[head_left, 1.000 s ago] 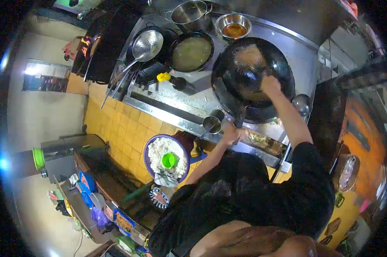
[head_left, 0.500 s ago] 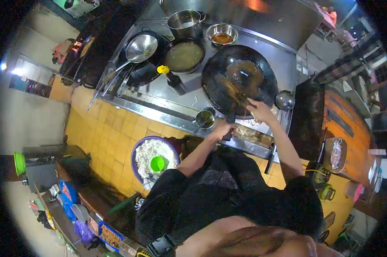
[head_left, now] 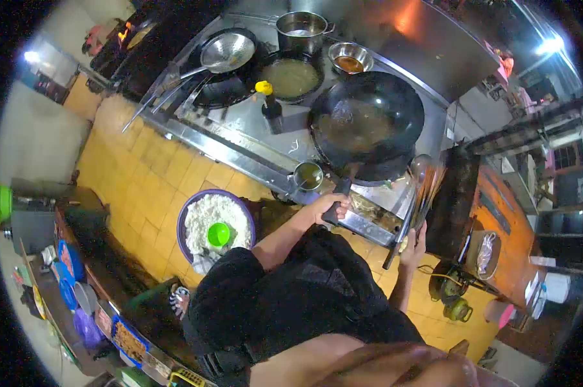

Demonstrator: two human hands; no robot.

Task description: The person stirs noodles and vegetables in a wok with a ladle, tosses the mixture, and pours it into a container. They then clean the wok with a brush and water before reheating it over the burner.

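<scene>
Head view, looking down on a cooking station. Stainless stove counter (head_left: 240, 138) runs across the far side. Toward its right end sits the wok (head_left: 369, 122), black and wide, with a shallow film of brownish liquid inside. Purple basin (head_left: 179, 226) of white rice, with a green cup (head_left: 218, 234) on top, stands near left beside the person. Wok handle (head_left: 340, 192) projects toward the near edge, and the left hand (head_left: 330, 208) is wrapped fully round it. Right hand (head_left: 413, 244), at near right and apart from the wok, is closed on a long-handled tool (head_left: 428, 190) too blurred to identify. Judged handling: the wok is heavy, rigid steel, probably hot and greasy, and its liquid would slosh if tilted. The handle looks like the only safe grip, best taken close to the bowl for leverage.
</scene>
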